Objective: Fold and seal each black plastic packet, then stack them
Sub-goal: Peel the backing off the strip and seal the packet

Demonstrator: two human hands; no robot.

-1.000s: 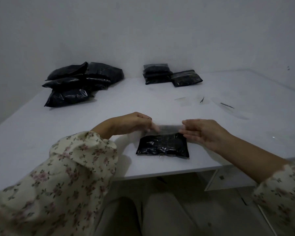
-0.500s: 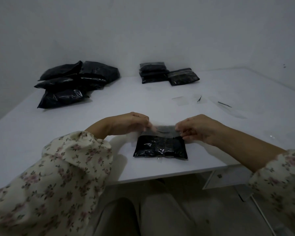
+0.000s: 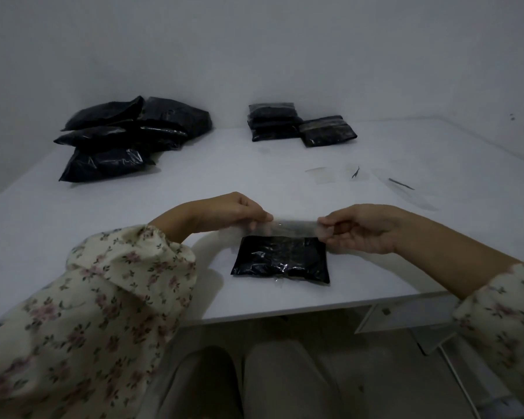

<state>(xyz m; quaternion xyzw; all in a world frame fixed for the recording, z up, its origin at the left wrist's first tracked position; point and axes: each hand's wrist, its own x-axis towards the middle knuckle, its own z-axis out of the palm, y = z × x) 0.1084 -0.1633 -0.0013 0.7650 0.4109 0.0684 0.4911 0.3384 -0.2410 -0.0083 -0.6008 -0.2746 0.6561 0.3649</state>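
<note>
Clear plastic is what both my hands have hold of. My left hand (image 3: pixel 224 213) pinches one end of a see-through flap (image 3: pixel 294 228) between thumb and fingertips. My right hand (image 3: pixel 360 229) pinches the other end with its fingers curled in. The flap is drawn out in a flat band between them, just above the tabletop (image 3: pixel 194 189).

That flap is the top end of the black packet (image 3: pixel 280 260), which lies flat on the tabletop close to the near edge, right in front of me. The packet is a plump rectangle, glossy and crinkled, with small bright glints across its dark filling. A little clear film shows along its lower edge. I cannot tell whether the flap has been creased yet.

My floral sleeves (image 3: pixel 88 297) frame the view on either side.

Further out, at the far middle of the tabletop, sits a neat stack of packets (image 3: pixel 273 122) of the same kind. One more packet (image 3: pixel 327 131) lies just beside it on the right. At the far left is a loose heap of larger black bags (image 3: pixel 127 137), lying over one another at odd angles. To the right of my hands, several clear strips (image 3: pixel 321 173) lie on the tabletop, well apart from the packet, a couple of them with thin dark slivers on them.
</note>
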